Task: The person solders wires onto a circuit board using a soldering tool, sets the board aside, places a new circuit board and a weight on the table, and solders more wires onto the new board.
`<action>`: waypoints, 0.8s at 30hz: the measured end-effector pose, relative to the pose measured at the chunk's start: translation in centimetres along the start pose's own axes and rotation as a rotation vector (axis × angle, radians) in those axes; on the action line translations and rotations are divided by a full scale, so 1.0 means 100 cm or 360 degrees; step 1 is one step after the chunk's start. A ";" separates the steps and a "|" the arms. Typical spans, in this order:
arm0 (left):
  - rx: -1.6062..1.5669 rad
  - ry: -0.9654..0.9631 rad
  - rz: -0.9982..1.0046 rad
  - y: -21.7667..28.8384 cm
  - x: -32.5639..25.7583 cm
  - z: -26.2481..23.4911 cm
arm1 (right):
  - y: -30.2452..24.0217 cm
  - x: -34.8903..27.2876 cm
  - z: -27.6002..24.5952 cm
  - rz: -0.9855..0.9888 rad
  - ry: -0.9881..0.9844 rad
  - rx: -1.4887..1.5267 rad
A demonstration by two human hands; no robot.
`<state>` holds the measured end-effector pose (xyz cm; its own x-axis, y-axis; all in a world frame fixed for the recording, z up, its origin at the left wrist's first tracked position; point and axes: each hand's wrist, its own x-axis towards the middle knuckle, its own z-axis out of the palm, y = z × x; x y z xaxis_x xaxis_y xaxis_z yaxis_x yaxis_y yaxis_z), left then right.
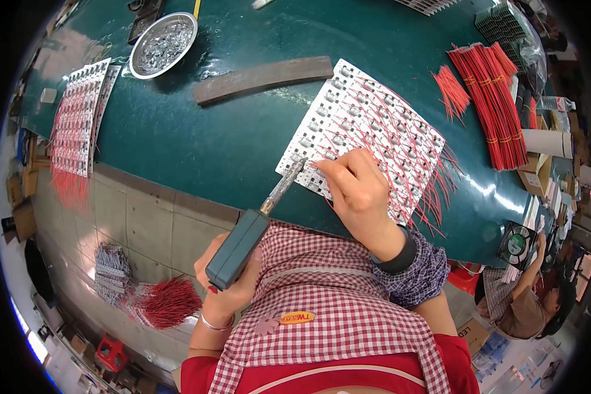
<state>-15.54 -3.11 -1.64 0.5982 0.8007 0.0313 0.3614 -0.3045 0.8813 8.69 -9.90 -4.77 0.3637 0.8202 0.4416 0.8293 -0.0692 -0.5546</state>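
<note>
nearest: red-and-white checked apron (348,308) across the wearer's front. left hand (233,279) is wrapped around the dark green handle of a soldering iron (238,248); grip firm, bracelet on the wrist. the metal rod points up and away, its tip at the near left part of a white circuit panel (322,117). right hand (358,187), with a dark band and checked sleeve (414,269) behind it, is over the panel's near edge; thumb and forefinger pinched, apparently on the end of a red wire (316,162), close beside the iron's tip. panel lies tilted in plan on the green table (243,138), bearing rows of small metallic parts; many red wires trail across it and over its right side. beyond the hands: a grey-brown bar (264,80), its right end at the panel's far left corner. right of the panel: a small pile of short red wires (452,93), then long red bundles (489,105) tied with yellow bands. left table edge: more wired panels (82,121), wires hanging over. farther: metal bowl (135,60) holding small shiny pieces. far right: a co-worker (519,308), one hand at a black fan (517,243).
</note>
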 end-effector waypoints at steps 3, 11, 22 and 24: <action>-0.0006 0.0003 -0.0014 0.003 0.002 0.001 | -0.001 0.001 -0.001 0.0007 -0.0017 -0.0005; 0.0093 0.0036 0.0086 0.005 0.007 0.006 | -0.001 0.001 -0.002 -0.0006 -0.0067 -0.0050; -0.0039 0.0057 -0.0029 -0.006 -0.007 0.005 | -0.001 0.003 -0.003 -0.0015 -0.0100 -0.0069; -0.0055 0.0062 -0.0045 -0.008 -0.010 0.004 | -0.001 0.004 -0.003 -0.0038 -0.0095 -0.0086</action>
<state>-16.16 -3.86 -2.59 0.5594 0.8286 0.0238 0.3528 -0.2639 0.8977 8.88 -9.79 -4.32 0.3188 0.8544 0.4103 0.8597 -0.0784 -0.5048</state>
